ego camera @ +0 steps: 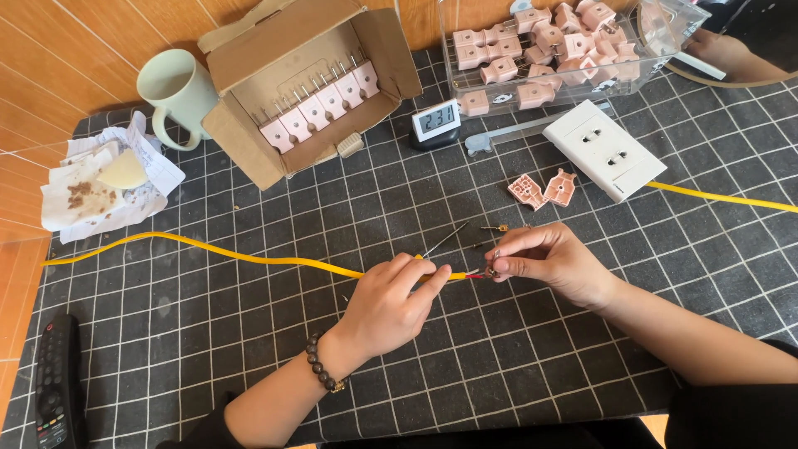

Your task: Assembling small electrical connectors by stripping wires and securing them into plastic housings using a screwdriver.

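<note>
My left hand (391, 299) pinches the end of a yellow cable (208, 248) that runs off to the left across the black grid mat (465, 357). A red wire end sticks out of the cable between my hands. My right hand (544, 262) holds a small metal terminal at that wire end. Two pink plug shell halves (543, 189) lie just beyond my right hand. A thin screwdriver (445, 239) and a small brass pin (497, 227) rest on the mat near my fingers.
A white double socket block (604, 150) with a yellow cord lies at right. Behind are a clear bin of pink plug parts (540, 58), an open cardboard box of finished plugs (316, 104), a small digital clock (436, 122), a pale green mug (176, 87), crumpled paper (100, 179) and a remote (56, 387). Another person's hand (723, 50) is at top right.
</note>
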